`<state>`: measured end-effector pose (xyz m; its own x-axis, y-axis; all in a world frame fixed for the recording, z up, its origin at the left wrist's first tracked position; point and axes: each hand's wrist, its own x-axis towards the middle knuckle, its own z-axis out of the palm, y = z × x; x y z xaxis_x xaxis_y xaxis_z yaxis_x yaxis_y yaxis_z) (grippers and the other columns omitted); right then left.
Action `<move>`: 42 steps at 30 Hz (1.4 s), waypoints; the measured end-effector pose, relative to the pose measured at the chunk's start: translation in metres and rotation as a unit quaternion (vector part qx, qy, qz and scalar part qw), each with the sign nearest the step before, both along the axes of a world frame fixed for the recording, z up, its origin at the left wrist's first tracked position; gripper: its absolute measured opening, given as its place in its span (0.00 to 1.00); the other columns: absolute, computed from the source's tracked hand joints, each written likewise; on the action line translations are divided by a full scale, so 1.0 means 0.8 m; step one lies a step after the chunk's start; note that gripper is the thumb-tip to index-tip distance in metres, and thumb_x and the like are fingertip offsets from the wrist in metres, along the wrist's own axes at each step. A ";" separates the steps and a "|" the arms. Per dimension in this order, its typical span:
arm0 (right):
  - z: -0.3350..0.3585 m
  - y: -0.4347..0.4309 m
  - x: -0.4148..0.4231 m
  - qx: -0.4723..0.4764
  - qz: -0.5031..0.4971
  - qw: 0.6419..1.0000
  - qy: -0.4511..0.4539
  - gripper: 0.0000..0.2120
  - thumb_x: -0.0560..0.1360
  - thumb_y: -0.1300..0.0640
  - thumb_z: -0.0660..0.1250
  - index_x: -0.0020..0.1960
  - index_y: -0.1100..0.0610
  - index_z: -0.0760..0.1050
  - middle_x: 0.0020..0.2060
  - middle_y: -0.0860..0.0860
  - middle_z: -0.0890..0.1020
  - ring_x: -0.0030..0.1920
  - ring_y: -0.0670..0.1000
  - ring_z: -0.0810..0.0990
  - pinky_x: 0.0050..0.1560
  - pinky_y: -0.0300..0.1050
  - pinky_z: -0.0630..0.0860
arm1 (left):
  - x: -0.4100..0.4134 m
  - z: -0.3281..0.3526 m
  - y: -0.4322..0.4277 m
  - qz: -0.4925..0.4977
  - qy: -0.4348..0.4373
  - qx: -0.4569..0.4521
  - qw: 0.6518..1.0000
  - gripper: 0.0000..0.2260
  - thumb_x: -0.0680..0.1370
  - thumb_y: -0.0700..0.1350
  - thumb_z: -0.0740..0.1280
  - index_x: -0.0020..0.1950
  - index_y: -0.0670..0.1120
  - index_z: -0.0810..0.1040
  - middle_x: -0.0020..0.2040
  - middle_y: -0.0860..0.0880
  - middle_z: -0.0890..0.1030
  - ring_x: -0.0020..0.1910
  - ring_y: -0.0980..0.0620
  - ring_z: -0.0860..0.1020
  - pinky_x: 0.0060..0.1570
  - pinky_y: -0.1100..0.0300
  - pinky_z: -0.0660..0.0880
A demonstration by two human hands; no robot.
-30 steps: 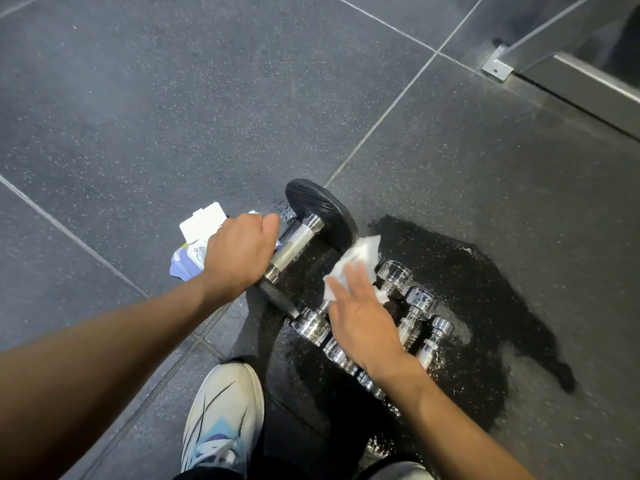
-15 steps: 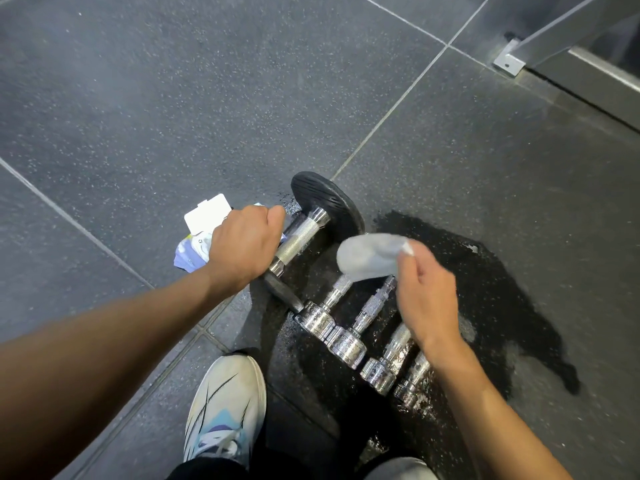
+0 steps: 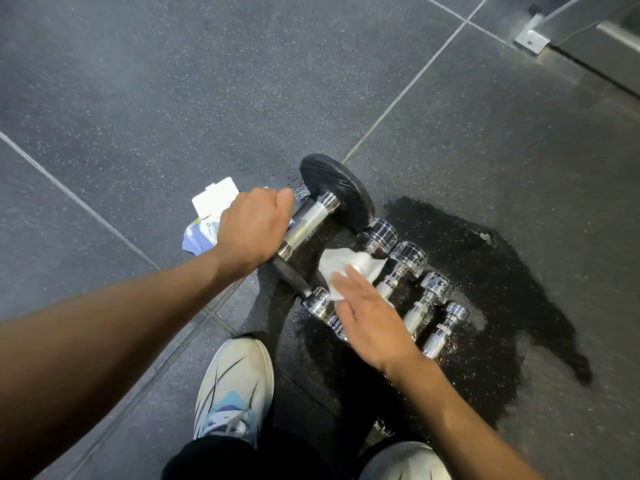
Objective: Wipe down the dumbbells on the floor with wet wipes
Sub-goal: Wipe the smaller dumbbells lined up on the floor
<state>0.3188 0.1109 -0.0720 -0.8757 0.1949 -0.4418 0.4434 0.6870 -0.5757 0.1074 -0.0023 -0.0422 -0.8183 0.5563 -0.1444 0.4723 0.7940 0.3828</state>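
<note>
A black-plated dumbbell (image 3: 332, 188) with a knurled steel handle lies on the dark floor. My left hand (image 3: 252, 230) grips the near end of that handle. To its right, several small chrome dumbbells (image 3: 408, 254) lie side by side in a wet patch. My right hand (image 3: 370, 323) lies flat with straight fingers on a white wet wipe (image 3: 349, 268), pressing it onto the leftmost chrome dumbbells. The hand hides their near parts.
A wet wipes pack (image 3: 207, 220) with its white lid flipped up lies left of my left hand. My shoe (image 3: 235, 386) stands just below the dumbbells. A dark puddle (image 3: 502, 289) spreads right. A metal frame foot (image 3: 531, 39) sits at the top right.
My right hand swung the wipe up and to the right, then came back down to the left, laying it flat on the chrome dumbbells. My left hand kept its grip.
</note>
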 end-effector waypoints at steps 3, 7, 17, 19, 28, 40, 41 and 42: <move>-0.008 -0.023 0.010 -0.018 0.028 0.999 -0.003 0.24 0.86 0.52 0.50 0.82 0.49 0.57 0.82 0.43 0.56 0.79 0.39 0.49 0.80 0.40 0.44 | 0.002 0.004 0.003 0.033 -0.021 0.018 0.999 0.18 0.78 0.51 0.47 0.33 0.45 0.66 0.35 0.44 0.73 0.38 0.36 0.70 0.38 0.50 0.64; -0.032 -0.066 0.024 0.225 0.152 0.962 0.029 0.29 0.81 0.55 0.46 0.82 0.61 0.55 0.82 0.60 0.52 0.82 0.62 0.47 0.81 0.60 0.49 | 0.004 0.010 0.003 0.026 -0.008 0.019 0.999 0.16 0.81 0.46 0.52 0.34 0.45 0.65 0.38 0.41 0.75 0.40 0.35 0.72 0.40 0.45 0.72; 0.014 -0.107 0.039 0.005 0.091 0.993 0.080 0.11 0.78 0.56 0.62 0.56 0.56 0.80 0.54 0.55 0.84 0.56 0.56 0.82 0.66 0.43 0.73 | 0.003 0.006 0.002 0.002 0.003 0.020 1.000 0.13 0.81 0.42 0.52 0.38 0.42 0.67 0.38 0.41 0.75 0.39 0.35 0.71 0.37 0.47 0.69; 0.038 -0.083 0.031 -0.087 -0.005 0.996 0.009 0.11 0.82 0.52 0.55 0.53 0.51 0.76 0.45 0.51 0.81 0.45 0.52 0.79 0.49 0.47 0.75 | 0.002 0.008 0.001 0.020 -0.005 0.026 0.999 0.16 0.81 0.45 0.52 0.36 0.42 0.68 0.36 0.42 0.74 0.38 0.36 0.70 0.36 0.49 0.66; 0.076 0.009 -0.003 0.045 -0.233 0.963 0.125 0.15 0.86 0.50 0.50 0.57 0.48 0.76 0.49 0.47 0.82 0.46 0.48 0.79 0.45 0.45 0.79 | 0.003 0.008 0.003 0.029 -0.018 0.034 0.999 0.16 0.80 0.47 0.49 0.33 0.45 0.63 0.36 0.43 0.71 0.37 0.38 0.67 0.38 0.50 0.63; -0.019 -0.095 0.013 0.197 0.152 0.963 -0.104 0.28 0.85 0.51 0.47 0.83 0.58 0.48 0.82 0.62 0.43 0.80 0.67 0.37 0.79 0.61 0.53 | 0.003 0.009 0.004 0.053 -0.033 0.041 0.997 0.18 0.81 0.48 0.50 0.34 0.44 0.68 0.33 0.46 0.72 0.33 0.44 0.67 0.37 0.51 0.63; -0.013 -0.100 0.013 0.198 0.169 0.960 -0.107 0.28 0.85 0.51 0.48 0.82 0.60 0.49 0.82 0.62 0.43 0.80 0.67 0.35 0.79 0.62 0.52 | 0.004 0.010 0.005 0.050 -0.031 0.043 0.997 0.18 0.81 0.47 0.51 0.35 0.43 0.69 0.33 0.45 0.73 0.34 0.42 0.69 0.37 0.50 0.65; -0.010 -0.104 0.014 0.191 0.163 0.962 -0.108 0.27 0.85 0.52 0.49 0.82 0.59 0.51 0.82 0.62 0.43 0.80 0.67 0.36 0.79 0.60 0.55 | 0.005 0.010 0.004 0.043 -0.025 0.044 0.998 0.18 0.82 0.46 0.51 0.35 0.42 0.69 0.34 0.44 0.73 0.36 0.40 0.70 0.37 0.49 0.66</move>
<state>0.3298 0.0276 -0.0797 -0.8141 0.1108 -0.5701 0.2499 0.9529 -0.1716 0.1110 0.0012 -0.0342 -0.8566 0.4967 -0.1399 0.3822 0.7928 0.4747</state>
